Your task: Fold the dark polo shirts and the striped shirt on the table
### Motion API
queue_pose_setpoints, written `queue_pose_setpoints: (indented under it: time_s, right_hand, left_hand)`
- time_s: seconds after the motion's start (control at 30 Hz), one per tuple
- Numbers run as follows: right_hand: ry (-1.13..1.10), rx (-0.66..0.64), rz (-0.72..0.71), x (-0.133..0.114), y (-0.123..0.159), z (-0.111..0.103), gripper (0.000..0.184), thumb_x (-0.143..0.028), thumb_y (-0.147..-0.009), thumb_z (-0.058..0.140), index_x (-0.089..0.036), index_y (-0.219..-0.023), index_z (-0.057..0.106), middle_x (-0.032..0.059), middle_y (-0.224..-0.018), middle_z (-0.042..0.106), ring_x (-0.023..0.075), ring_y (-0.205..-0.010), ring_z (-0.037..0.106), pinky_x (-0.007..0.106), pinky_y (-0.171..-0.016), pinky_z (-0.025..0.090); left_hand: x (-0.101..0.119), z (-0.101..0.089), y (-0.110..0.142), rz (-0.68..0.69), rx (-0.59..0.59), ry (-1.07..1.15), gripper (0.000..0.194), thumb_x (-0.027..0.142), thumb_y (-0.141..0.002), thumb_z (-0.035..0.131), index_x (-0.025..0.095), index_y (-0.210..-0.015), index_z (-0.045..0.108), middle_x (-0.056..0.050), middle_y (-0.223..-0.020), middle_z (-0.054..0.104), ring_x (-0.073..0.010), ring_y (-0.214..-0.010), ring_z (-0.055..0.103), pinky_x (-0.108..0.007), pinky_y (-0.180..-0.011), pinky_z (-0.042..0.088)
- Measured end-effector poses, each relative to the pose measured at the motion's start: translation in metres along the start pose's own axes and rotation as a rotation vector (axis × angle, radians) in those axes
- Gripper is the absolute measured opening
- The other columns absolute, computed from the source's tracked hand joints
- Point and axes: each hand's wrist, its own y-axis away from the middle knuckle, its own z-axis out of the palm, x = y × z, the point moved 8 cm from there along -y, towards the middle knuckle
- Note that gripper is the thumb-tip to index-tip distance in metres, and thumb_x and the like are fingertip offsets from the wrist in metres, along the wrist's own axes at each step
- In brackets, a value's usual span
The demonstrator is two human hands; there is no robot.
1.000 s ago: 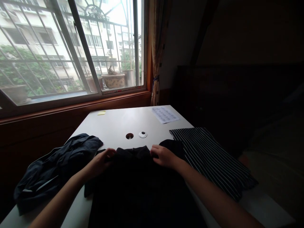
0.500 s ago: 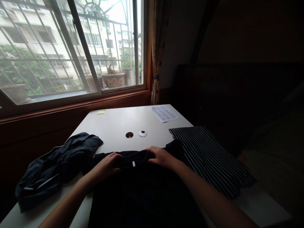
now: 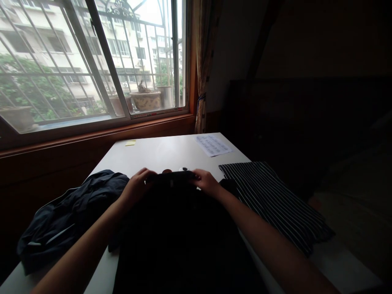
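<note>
A black shirt (image 3: 183,241) with a small pale label at its neckline hangs between my hands and spreads toward me over the table. My left hand (image 3: 138,187) grips the neckline's left end, fingers closed over the edge. At the right end, my right hand (image 3: 208,183) pinches the same edge between thumb and fingers. The neckline is lifted off the table, and the lower part of the shirt is too dark to make out. Beside my left forearm lies a crumpled dark navy garment (image 3: 76,212) with white piping. A black-and-white striped garment (image 3: 272,196) lies flat to my right.
The white table (image 3: 159,153) stands below a barred window (image 3: 92,61). On it are a yellow sticky note (image 3: 130,143), a printed sheet (image 3: 214,145), and a cable hole (image 3: 167,171) with its round cover (image 3: 184,169) alongside, partly hidden by the shirt. A curtain (image 3: 201,110) hangs beyond.
Both hands have risen and moved away from me, lifting the shirt's neckline. The raised edge now partly covers the cable hole and its cover. The other garments stay in place.
</note>
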Motion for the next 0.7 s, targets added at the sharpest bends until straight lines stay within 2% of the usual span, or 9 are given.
queue_pose_setpoints:
  time_s: [0.07,0.13,0.2,0.27,0.33,0.4,0.53,0.63,0.7]
  right_hand:
    - [0.096,0.121,0.04,0.009,-0.026,-0.006,0.022,-0.027,-0.088,0.064,-0.021,-0.109,0.067,0.0046,-0.102,0.069,0.0213,-0.093,0.063,0.035,-0.088,0.051]
    - [0.233,0.219,0.079,0.016,-0.045,-0.006,0.032,-0.021,-0.089,0.061,-0.021,-0.121,0.063,0.0085,-0.115,0.066,0.0245,-0.105,0.06,0.04,-0.096,0.048]
    - [0.375,0.249,0.124,0.023,-0.051,-0.001,0.047,-0.018,-0.088,0.062,-0.021,-0.134,0.056,0.0122,-0.128,0.06,0.0284,-0.114,0.055,0.044,-0.101,0.045]
    - [0.479,0.208,0.147,0.03,-0.047,0.008,0.054,-0.017,-0.087,0.064,-0.023,-0.14,0.052,0.0135,-0.134,0.057,0.0309,-0.117,0.053,0.046,-0.101,0.045]
    - [0.541,0.138,0.136,0.038,-0.035,0.012,0.05,-0.018,-0.088,0.064,-0.022,-0.137,0.056,0.013,-0.133,0.057,0.0307,-0.116,0.053,0.044,-0.101,0.045]
    - [0.576,0.081,0.13,0.049,-0.017,0.004,0.041,-0.019,-0.09,0.061,-0.02,-0.13,0.062,0.0128,-0.128,0.06,0.0291,-0.114,0.055,0.041,-0.1,0.045]
    - [0.588,-0.03,0.232,0.085,0.021,-0.042,0.03,-0.028,-0.095,0.055,-0.017,-0.118,0.07,0.0131,-0.119,0.067,0.0262,-0.11,0.06,0.037,-0.098,0.045]
    - [0.547,-0.193,0.289,0.11,0.045,-0.073,0.036,-0.045,-0.094,0.056,-0.019,-0.112,0.074,0.0118,-0.117,0.07,0.0273,-0.111,0.061,0.036,-0.099,0.044]
    - [0.514,-0.291,0.325,0.12,0.056,-0.086,0.044,-0.057,-0.088,0.062,-0.022,-0.111,0.076,0.0104,-0.114,0.072,0.0295,-0.113,0.06,0.036,-0.099,0.044]
  left_hand:
    - [-0.011,0.001,-0.03,-0.016,0.064,-0.131,0.02,0.022,-0.089,0.059,0.021,-0.108,0.065,-0.006,-0.105,0.064,-0.0234,-0.095,0.061,-0.038,-0.089,0.051]
    - [-0.021,0.007,-0.053,-0.053,0.124,-0.267,0.027,0.017,-0.088,0.058,0.021,-0.114,0.065,-0.009,-0.112,0.064,-0.028,-0.105,0.058,-0.043,-0.096,0.048]
    - [-0.029,0.016,-0.063,-0.09,0.165,-0.33,0.034,0.013,-0.089,0.054,0.018,-0.121,0.062,-0.013,-0.119,0.061,-0.0312,-0.111,0.054,-0.047,-0.099,0.046]
    - [-0.033,0.025,-0.06,-0.111,0.184,-0.337,0.036,0.014,-0.091,0.05,0.017,-0.125,0.059,-0.015,-0.122,0.059,-0.0322,-0.112,0.053,-0.048,-0.098,0.046]
    - [-0.035,0.032,-0.046,-0.105,0.168,-0.354,0.034,0.017,-0.093,0.049,0.017,-0.126,0.06,-0.014,-0.122,0.059,-0.0313,-0.112,0.054,-0.046,-0.097,0.047]
    - [-0.039,0.037,-0.026,-0.081,0.095,-0.406,0.033,0.021,-0.095,0.048,0.019,-0.125,0.06,-0.013,-0.121,0.06,-0.0301,-0.112,0.054,-0.043,-0.098,0.046]
    - [-0.071,0.03,0.028,-0.139,-0.12,-0.53,0.037,0.033,-0.098,0.046,0.018,-0.129,0.059,-0.013,-0.122,0.063,-0.0291,-0.111,0.057,-0.042,-0.098,0.046]
    - [-0.1,0.013,0.066,-0.23,-0.22,-0.562,0.045,0.042,-0.099,0.042,0.016,-0.134,0.056,-0.014,-0.127,0.062,-0.031,-0.114,0.057,-0.043,-0.098,0.046]
    - [-0.113,0.006,0.084,-0.244,-0.283,-0.574,0.05,0.045,-0.099,0.041,0.015,-0.137,0.055,-0.015,-0.126,0.063,-0.0319,-0.114,0.059,-0.044,-0.099,0.045]
